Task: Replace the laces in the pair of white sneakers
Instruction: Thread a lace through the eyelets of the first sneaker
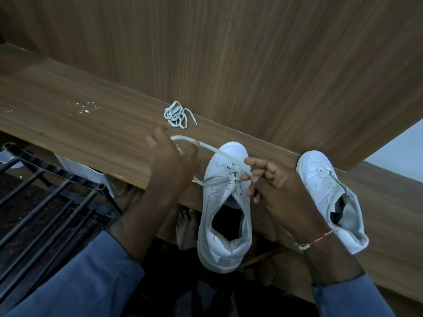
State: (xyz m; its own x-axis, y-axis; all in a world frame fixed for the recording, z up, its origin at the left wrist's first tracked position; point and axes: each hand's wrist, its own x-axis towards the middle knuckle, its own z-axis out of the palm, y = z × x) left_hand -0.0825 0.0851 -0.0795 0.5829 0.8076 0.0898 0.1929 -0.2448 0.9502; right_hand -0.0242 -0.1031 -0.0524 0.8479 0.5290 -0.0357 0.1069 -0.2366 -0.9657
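Note:
Two white sneakers lie on a narrow wooden shelf, toes toward the wall. The middle sneaker has a white lace threaded through its lowest eyelets only. My left hand pinches one end of that lace, pulled up and to the left. My right hand pinches the lace beside the eyelets at the sneaker's right edge. The other sneaker lies to the right with no lace in it. A bundled spare lace lies on the shelf behind my left hand.
A wood-grain wall panel rises straight behind the shelf. A black metal rack stands at the lower left. A bare foot shows below the shelf edge. The middle sneaker's heel overhangs the shelf's front edge.

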